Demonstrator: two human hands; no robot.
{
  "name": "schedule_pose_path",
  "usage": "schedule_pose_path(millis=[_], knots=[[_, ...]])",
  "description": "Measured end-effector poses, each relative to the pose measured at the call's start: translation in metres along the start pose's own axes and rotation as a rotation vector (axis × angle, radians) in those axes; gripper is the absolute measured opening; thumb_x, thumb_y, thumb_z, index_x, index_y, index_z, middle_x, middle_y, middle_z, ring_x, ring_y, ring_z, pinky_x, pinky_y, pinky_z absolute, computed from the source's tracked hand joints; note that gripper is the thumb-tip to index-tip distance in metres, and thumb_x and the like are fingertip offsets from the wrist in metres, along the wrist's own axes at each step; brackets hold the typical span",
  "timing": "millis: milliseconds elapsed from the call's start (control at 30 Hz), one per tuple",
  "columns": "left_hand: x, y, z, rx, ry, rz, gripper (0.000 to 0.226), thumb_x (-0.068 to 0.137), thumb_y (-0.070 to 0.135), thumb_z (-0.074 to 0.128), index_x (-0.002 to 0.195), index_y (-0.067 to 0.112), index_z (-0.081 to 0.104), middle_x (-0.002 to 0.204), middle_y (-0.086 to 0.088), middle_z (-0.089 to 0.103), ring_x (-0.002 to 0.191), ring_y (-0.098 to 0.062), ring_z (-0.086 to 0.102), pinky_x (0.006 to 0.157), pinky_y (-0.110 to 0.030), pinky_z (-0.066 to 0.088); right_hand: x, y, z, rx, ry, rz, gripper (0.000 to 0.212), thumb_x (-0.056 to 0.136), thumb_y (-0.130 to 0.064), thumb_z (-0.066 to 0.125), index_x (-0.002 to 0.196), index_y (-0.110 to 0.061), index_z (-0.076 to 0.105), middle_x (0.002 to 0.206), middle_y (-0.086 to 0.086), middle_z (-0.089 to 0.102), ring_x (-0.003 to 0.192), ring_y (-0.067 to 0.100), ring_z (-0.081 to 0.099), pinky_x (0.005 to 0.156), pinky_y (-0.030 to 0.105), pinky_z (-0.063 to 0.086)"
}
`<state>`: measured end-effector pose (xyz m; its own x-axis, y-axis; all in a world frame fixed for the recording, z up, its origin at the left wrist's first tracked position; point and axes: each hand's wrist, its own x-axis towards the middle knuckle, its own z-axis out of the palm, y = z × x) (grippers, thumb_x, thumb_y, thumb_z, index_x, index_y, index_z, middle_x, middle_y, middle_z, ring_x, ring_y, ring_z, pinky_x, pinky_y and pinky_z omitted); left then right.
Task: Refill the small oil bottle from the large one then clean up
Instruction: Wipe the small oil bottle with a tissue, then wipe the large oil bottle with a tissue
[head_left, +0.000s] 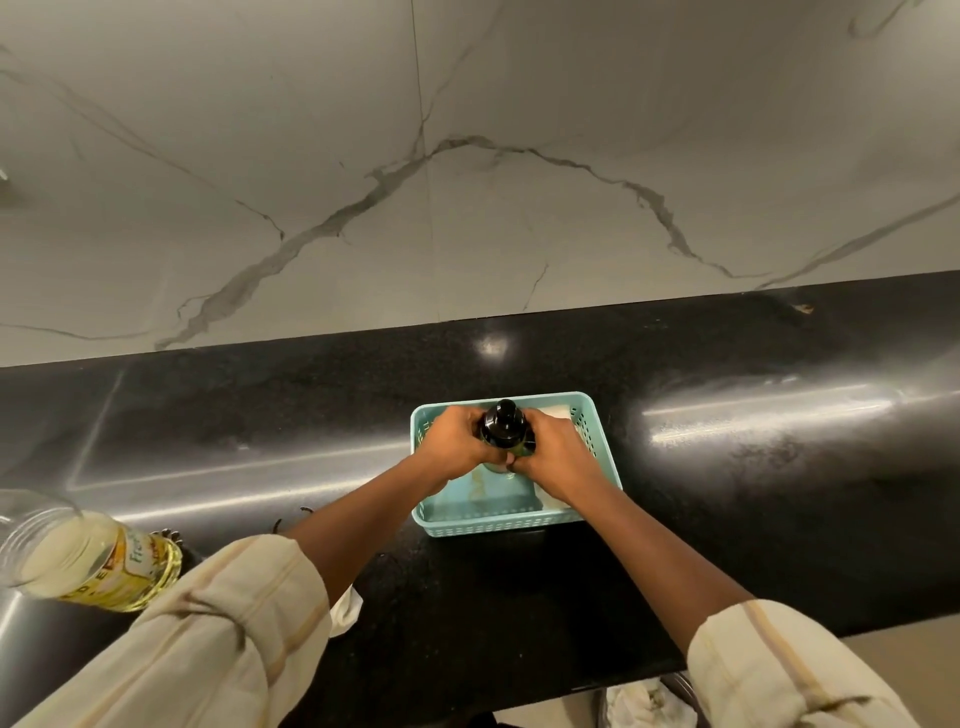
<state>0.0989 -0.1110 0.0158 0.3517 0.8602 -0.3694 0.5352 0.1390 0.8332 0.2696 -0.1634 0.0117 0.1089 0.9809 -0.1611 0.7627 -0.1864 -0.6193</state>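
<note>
The small dark oil bottle (505, 425) with a black cap stands upright over the teal plastic basket (498, 525) in the middle of the black counter. My left hand (456, 441) wraps its left side and my right hand (557, 453) wraps its right side, so most of its body is hidden. The large clear oil bottle (88, 558), holding yellow oil and bearing a yellow label, sits at the far left near the counter's front, partly behind my left sleeve.
A pale cloth or paper (558, 413) lies in the basket under my right hand. A white cloth (347, 610) peeks out below my left forearm. The marble wall (467, 182) rises behind the counter (753, 467). More white cloth (649, 706) lies below the counter's front edge.
</note>
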Motion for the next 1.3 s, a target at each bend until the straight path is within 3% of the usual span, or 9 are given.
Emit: schedule_pose_path(millis=[200, 300, 400, 533, 633, 833, 933, 1067, 1300], knots=[[-0.036, 0.015, -0.028, -0.073, 0.003, 0.009, 0.054, 0.075, 0.006, 0.095, 0.125, 0.005, 0.074, 0.107, 0.002, 0.079, 0.104, -0.018, 0.076, 0.101, -0.036, 0.06, -0.017, -0.012, -0.021, -0.169, 0.025, 0.0, 0.063, 0.079, -0.029, 0.089, 0.134, -0.012, 0.065, 0.122, 0.013, 0.075, 0.113, 0.032, 0.07, 0.09, 0.034, 0.052], [-0.083, 0.006, -0.07, -0.166, 0.107, 0.059, 0.049, 0.088, 0.017, 0.088, 0.134, 0.01, 0.071, 0.12, 0.004, 0.078, 0.11, -0.011, 0.075, 0.098, -0.028, 0.06, -0.05, -0.029, -0.039, -0.173, 0.29, 0.004, 0.042, 0.088, -0.026, 0.079, 0.127, -0.016, 0.068, 0.114, 0.008, 0.077, 0.102, 0.029, 0.074, 0.092, 0.043, 0.059], [-0.141, -0.032, -0.114, -0.259, 0.296, 0.099, 0.033, 0.096, 0.017, 0.079, 0.128, 0.014, 0.075, 0.117, -0.001, 0.081, 0.109, -0.015, 0.078, 0.098, -0.031, 0.062, -0.1, -0.08, -0.026, -0.037, 0.435, -0.172, 0.021, 0.097, -0.021, 0.074, 0.117, -0.017, 0.072, 0.105, -0.001, 0.075, 0.09, 0.015, 0.07, 0.086, 0.034, 0.059], [-0.208, -0.099, -0.144, -0.386, 0.492, 0.014, 0.027, 0.097, 0.013, 0.076, 0.124, 0.013, 0.076, 0.113, -0.007, 0.082, 0.11, -0.026, 0.079, 0.098, -0.043, 0.062, -0.135, -0.135, 0.048, -0.017, 0.099, -0.378, 0.017, 0.101, -0.03, 0.065, 0.114, -0.024, 0.073, 0.108, -0.003, 0.073, 0.095, 0.012, 0.067, 0.09, 0.033, 0.057], [-0.248, -0.133, -0.146, -0.452, 0.6, -0.076, 0.02, 0.095, 0.01, 0.077, 0.115, 0.015, 0.078, 0.104, -0.008, 0.083, 0.105, -0.027, 0.079, 0.089, -0.035, 0.065, -0.137, -0.151, 0.108, -0.166, -0.226, -0.455, 0.044, 0.101, -0.035, 0.06, 0.144, -0.028, 0.06, 0.147, -0.004, 0.06, 0.131, 0.017, 0.057, 0.11, 0.035, 0.049], [-0.301, -0.154, -0.176, -0.308, 1.098, -0.089, 0.026, 0.082, 0.033, 0.089, 0.091, 0.025, 0.065, 0.076, -0.004, 0.06, 0.066, -0.017, 0.054, 0.064, -0.034, 0.049, -0.125, -0.148, 0.185, -0.453, -0.383, -0.543, 0.058, 0.105, -0.026, 0.053, 0.161, -0.023, 0.036, 0.173, 0.002, 0.026, 0.161, 0.024, 0.022, 0.128, 0.039, 0.026], [-0.31, -0.142, -0.202, -0.233, 1.271, 0.026, 0.042, 0.079, 0.037, 0.09, 0.107, 0.027, 0.061, 0.095, -0.012, 0.059, 0.078, -0.026, 0.057, 0.065, -0.028, 0.051, -0.121, -0.136, 0.203, -0.426, -0.287, -0.567, 0.049, 0.106, -0.017, 0.053, 0.154, -0.021, 0.05, 0.164, 0.001, 0.045, 0.155, 0.021, 0.037, 0.124, 0.036, 0.036], [-0.298, -0.139, -0.24, -0.229, 1.189, 0.094, 0.066, 0.082, 0.037, 0.091, 0.14, 0.028, 0.061, 0.135, -0.003, 0.062, 0.121, -0.017, 0.065, 0.091, -0.039, 0.059, -0.115, -0.136, 0.208, -0.359, -0.215, -0.54, 0.037, 0.105, -0.018, 0.056, 0.14, -0.022, 0.066, 0.145, -0.004, 0.065, 0.137, 0.015, 0.058, 0.109, 0.032, 0.052], [-0.283, -0.121, -0.263, -0.255, 1.0, 0.146, 0.03, 0.089, 0.029, 0.085, 0.106, 0.05, 0.07, 0.11, 0.027, 0.073, 0.123, -0.011, 0.068, 0.102, -0.048, 0.057, -0.11, -0.204, 0.174, 0.47, -0.111, -0.142, 0.02, 0.098, -0.022, 0.075, 0.104, -0.04, 0.081, 0.093, -0.028, 0.078, 0.092, -0.007, 0.073, 0.084, 0.019, 0.058]])
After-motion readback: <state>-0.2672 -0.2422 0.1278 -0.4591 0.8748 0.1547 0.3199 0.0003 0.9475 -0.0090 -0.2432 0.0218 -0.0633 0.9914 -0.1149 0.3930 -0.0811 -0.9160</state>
